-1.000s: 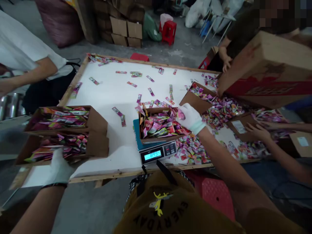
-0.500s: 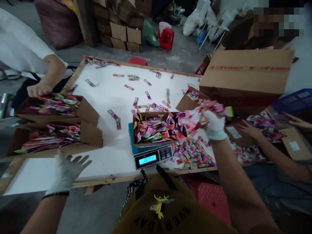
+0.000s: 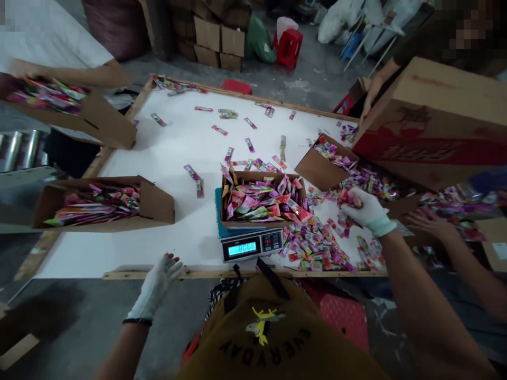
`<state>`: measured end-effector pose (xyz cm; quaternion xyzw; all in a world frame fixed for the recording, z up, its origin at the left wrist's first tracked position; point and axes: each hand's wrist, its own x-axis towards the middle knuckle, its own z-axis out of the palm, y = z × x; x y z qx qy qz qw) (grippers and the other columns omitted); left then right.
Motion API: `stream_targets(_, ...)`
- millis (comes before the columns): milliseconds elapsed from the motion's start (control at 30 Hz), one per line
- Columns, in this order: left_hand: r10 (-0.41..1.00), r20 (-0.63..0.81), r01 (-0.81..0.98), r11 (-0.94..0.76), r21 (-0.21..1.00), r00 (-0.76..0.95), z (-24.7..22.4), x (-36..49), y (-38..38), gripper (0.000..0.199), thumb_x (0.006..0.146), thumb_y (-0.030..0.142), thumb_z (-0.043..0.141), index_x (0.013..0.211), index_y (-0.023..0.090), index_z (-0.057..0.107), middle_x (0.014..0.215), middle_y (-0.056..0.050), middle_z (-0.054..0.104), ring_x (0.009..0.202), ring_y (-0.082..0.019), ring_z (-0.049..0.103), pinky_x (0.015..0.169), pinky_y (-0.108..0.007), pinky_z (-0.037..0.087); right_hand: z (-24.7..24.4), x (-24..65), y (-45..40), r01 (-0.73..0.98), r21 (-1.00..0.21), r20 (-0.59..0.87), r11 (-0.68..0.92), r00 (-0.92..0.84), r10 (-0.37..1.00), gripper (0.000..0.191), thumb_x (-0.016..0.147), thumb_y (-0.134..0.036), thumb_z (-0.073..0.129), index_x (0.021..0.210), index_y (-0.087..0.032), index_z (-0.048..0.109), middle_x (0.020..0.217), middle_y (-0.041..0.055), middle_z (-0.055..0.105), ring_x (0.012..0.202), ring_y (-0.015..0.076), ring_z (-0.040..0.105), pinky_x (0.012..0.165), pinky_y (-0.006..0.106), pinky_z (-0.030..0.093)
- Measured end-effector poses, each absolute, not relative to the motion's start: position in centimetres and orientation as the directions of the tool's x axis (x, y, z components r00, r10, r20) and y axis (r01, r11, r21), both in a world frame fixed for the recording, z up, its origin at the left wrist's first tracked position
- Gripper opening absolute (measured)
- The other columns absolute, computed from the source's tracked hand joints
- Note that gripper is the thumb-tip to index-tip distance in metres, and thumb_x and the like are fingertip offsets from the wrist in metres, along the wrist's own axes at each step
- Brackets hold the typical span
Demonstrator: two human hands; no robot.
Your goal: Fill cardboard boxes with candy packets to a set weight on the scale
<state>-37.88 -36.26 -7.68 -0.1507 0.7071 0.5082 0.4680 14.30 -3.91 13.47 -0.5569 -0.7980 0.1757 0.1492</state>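
Note:
My gloved right hand (image 3: 364,212) is closed around a few small colourful sachets (image 3: 350,199), just above the loose sachets on the table's right side. My gloved left hand (image 3: 159,282) is at the table's front edge, fingers stretched and holding nothing. Between my hands stands a digital scale (image 3: 273,241) with a lit display. On it rests an open cardboard box (image 3: 259,224) full of sachets. A heap of loose sachets (image 3: 317,245) lies right of the scale. Another filled box (image 3: 158,203) stands on the left of the table.
At the far left a co-worker holds a filled box (image 3: 113,124) above the table edge. A large carton (image 3: 435,116), touched by another person's hand, leans at the right. Beyond my right hand lies a tipped small box (image 3: 322,168). Scattered sachets dot the white table (image 3: 158,158).
My right hand moved from the box on the scale to the right, its big bunch of sachets now much smaller. The display reads lower. The co-worker lifted the far-left box; the large carton tilted.

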Motion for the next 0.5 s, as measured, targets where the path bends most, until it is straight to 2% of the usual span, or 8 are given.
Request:
stream_targets(67, 0.271, -0.804, -0.676, 0.437, 0.593, -0.529, -7.4, -38.2, -36.7, 0.009, 0.101, 0.028, 0.054, 0.105, 0.020, 0.057, 0.108, -0.010, 0.067, 0.088, -0.020, 0.069, 0.080, -0.032, 0.057, 13.2, 14.3, -3.5, 0.892, -0.335, -0.074, 0.303, -0.345, 0.936, 0.023, 0.069, -0.043, 0.064, 0.072, -0.027, 0.049, 0.065, -0.0012, 0.052, 0.062, 0.0194, 0.051, 0.063, 0.035, 0.048)
stream_targets(100, 0.271, -0.799, -0.676, 0.429, 0.599, -0.536, -7.2, -38.5, -36.9, 0.010, 0.100, 0.028, 0.055, 0.107, 0.021, 0.056, 0.109, -0.009, 0.066, 0.088, -0.020, 0.069, 0.081, -0.033, 0.057, 13.3, 14.2, -3.3, 0.915, -0.274, -0.124, 0.296, -0.339, 0.933, 0.026, 0.066, -0.045, 0.068, 0.080, -0.026, 0.056, 0.075, 0.0030, 0.062, 0.071, 0.0236, 0.060, 0.070, 0.039, 0.054)
stream_targets(167, 0.284, -0.788, -0.682, 0.395, 0.616, -0.547, -6.9, -39.4, -37.3, 0.012, 0.098, 0.028, 0.055, 0.110, 0.024, 0.054, 0.109, -0.008, 0.066, 0.088, -0.021, 0.069, 0.084, -0.036, 0.058, 13.9, 13.3, -3.1, 0.915, -0.234, -0.144, 0.330, -0.368, 0.918, 0.058, 0.059, -0.049, 0.080, 0.108, -0.020, 0.067, 0.113, 0.0162, 0.071, 0.103, 0.0367, 0.069, 0.092, 0.052, 0.058)
stream_targets(233, 0.292, -0.767, -0.682, 0.351, 0.641, -0.571, -6.4, -40.5, -37.3, 0.013, 0.097, 0.028, 0.055, 0.109, 0.026, 0.053, 0.108, -0.007, 0.066, 0.089, -0.022, 0.069, 0.085, -0.037, 0.058, 14.9, 11.1, -3.4, 0.832, -0.352, -0.048, 0.428, -0.473, 0.880, 0.088, 0.063, -0.056, 0.085, 0.138, -0.016, 0.061, 0.145, 0.0237, 0.061, 0.132, 0.0426, 0.061, 0.111, 0.059, 0.052)
stream_targets(267, 0.295, -0.755, -0.677, 0.335, 0.655, -0.585, -6.2, -41.0, -37.1, 0.012, 0.097, 0.028, 0.055, 0.108, 0.026, 0.053, 0.107, -0.006, 0.065, 0.089, -0.022, 0.069, 0.085, -0.036, 0.058, 15.5, 9.4, -3.7, 0.755, -0.439, 0.019, 0.487, -0.534, 0.845, 0.090, 0.072, -0.058, 0.082, 0.147, -0.017, 0.056, 0.152, 0.0231, 0.057, 0.139, 0.0404, 0.059, 0.116, 0.058, 0.050)
stream_targets(367, 0.312, -0.727, -0.650, 0.325, 0.686, -0.611, -5.7, -41.8, -35.6, 0.007, 0.099, 0.030, 0.055, 0.104, 0.025, 0.052, 0.105, -0.006, 0.065, 0.088, -0.022, 0.070, 0.090, -0.037, 0.057, 16.3, 2.4, -5.0, 0.500, -0.592, 0.159, 0.633, -0.697, 0.699, 0.076, 0.094, -0.056, 0.071, 0.157, -0.021, 0.048, 0.155, 0.0172, 0.057, 0.139, 0.0319, 0.061, 0.119, 0.053, 0.050)
stream_targets(433, 0.335, -0.727, -0.642, 0.342, 0.687, -0.599, -5.5, -41.6, -34.4, 0.006, 0.100, 0.029, 0.053, 0.104, 0.025, 0.052, 0.104, -0.005, 0.066, 0.086, -0.021, 0.070, 0.097, -0.041, 0.057, 15.8, -2.8, -5.9, 0.445, -0.543, 0.103, 0.712, -0.807, 0.582, 0.082, 0.092, -0.055, 0.074, 0.161, -0.020, 0.046, 0.160, 0.0187, 0.052, 0.144, 0.0335, 0.056, 0.121, 0.052, 0.047)
stream_targets(500, 0.364, -0.731, -0.637, 0.361, 0.681, -0.576, -5.7, -41.0, -33.6, 0.008, 0.100, 0.028, 0.053, 0.107, 0.025, 0.054, 0.106, -0.006, 0.066, 0.086, -0.022, 0.071, 0.102, -0.045, 0.056, 14.8, -7.4, -6.4, 0.515, -0.405, -0.081, 0.756, -0.843, 0.531, 0.094, 0.088, -0.054, 0.081, 0.165, -0.018, 0.042, 0.163, 0.0220, 0.047, 0.141, 0.0385, 0.056, 0.118, 0.056, 0.046)
